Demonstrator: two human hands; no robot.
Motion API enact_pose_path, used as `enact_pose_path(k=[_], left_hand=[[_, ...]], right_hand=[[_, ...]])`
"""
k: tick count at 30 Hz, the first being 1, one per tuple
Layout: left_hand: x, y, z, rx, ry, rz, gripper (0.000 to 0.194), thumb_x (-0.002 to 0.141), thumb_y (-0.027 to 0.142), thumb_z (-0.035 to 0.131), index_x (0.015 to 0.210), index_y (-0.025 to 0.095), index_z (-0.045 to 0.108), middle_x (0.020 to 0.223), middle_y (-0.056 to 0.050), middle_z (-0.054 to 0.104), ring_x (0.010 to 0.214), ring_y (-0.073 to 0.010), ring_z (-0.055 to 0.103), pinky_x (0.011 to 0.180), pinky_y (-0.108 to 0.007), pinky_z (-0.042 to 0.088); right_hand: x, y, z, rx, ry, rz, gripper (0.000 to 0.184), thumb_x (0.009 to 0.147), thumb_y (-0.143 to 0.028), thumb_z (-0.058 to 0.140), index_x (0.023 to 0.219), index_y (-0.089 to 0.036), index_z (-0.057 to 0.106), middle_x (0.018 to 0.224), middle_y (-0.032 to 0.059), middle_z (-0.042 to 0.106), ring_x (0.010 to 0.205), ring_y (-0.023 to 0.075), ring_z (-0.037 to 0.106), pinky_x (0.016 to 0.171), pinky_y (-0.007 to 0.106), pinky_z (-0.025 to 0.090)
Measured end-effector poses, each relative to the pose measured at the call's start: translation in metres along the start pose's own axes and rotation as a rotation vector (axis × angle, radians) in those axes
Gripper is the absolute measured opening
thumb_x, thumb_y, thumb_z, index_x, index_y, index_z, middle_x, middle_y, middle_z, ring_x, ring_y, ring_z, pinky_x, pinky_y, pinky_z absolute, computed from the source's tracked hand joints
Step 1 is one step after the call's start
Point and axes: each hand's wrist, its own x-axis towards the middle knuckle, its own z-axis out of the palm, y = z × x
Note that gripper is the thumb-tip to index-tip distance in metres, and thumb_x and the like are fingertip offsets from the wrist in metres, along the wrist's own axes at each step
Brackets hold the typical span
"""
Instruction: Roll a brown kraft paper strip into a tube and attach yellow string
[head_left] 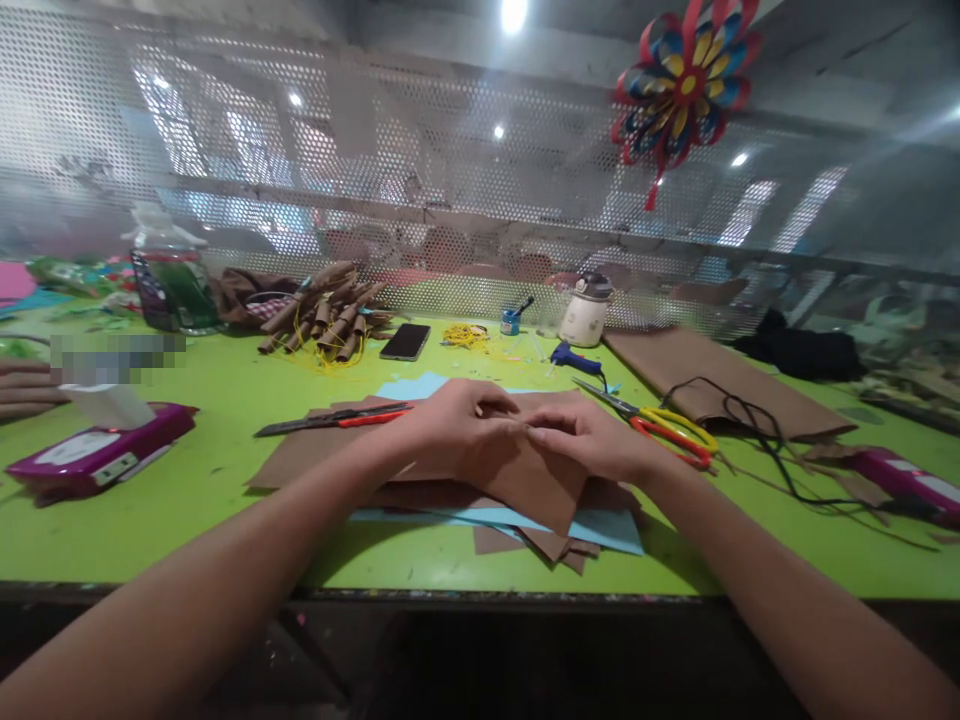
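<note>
My left hand (457,418) and my right hand (592,435) meet over a stack of paper on the table. Both are closed, thumbs and fingertips pinching near the upper part of a brown paper sheet (525,485), whose lower corner points toward me. More brown paper (300,460) and light blue paper (615,530) lie beneath it. Black-bladed scissors with red handles (375,418) rest on the stack, partly hidden by my left wrist. Scissors with red and yellow handles (667,430) lie beside my right hand.
A blue glue gun (574,358), a phone (405,342), yellow string (466,335) and rolled brown paper tubes (330,315) lie farther back. Purple power strips (105,450) flank the work. A black cord (772,440) crosses folded brown paper (712,380). Another person's hand (30,390) shows at left.
</note>
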Motion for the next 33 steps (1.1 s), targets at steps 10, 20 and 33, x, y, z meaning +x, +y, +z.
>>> enact_pose_path(k=[10, 20, 33], left_hand=[[0.006, -0.044, -0.005, 0.265, -0.141, -0.142, 0.025, 0.071, 0.039, 0.055, 0.075, 0.016, 0.065, 0.064, 0.000, 0.061, 0.060, -0.0138, 0.053, 0.052, -0.023, 0.034], [0.005, -0.055, -0.004, 0.378, -0.213, -0.137, 0.028, 0.070, 0.041, 0.056, 0.089, 0.023, 0.066, 0.073, 0.000, 0.064, 0.060, -0.0143, 0.052, 0.053, -0.024, 0.032], [0.001, -0.037, -0.005, 0.652, -0.253, -0.012, 0.014, 0.075, 0.032, 0.048, 0.073, 0.022, 0.059, 0.065, 0.000, 0.059, 0.053, -0.0135, 0.046, 0.047, -0.024, 0.026]], right_hand=[[0.011, 0.027, 0.015, -0.308, 0.106, 0.040, 0.017, 0.083, -0.028, 0.056, 0.090, -0.019, 0.069, 0.087, 0.0035, 0.071, 0.079, 0.0172, 0.061, 0.072, 0.029, 0.045], [0.015, 0.036, 0.023, -0.462, 0.093, -0.123, 0.015, 0.086, -0.025, 0.054, 0.090, -0.018, 0.067, 0.090, 0.0064, 0.067, 0.086, 0.0189, 0.057, 0.078, 0.032, 0.044], [0.014, 0.033, 0.030, -0.734, 0.100, -0.201, 0.012, 0.087, -0.023, 0.052, 0.079, -0.017, 0.058, 0.085, 0.0053, 0.060, 0.083, 0.0180, 0.053, 0.069, 0.029, 0.038]])
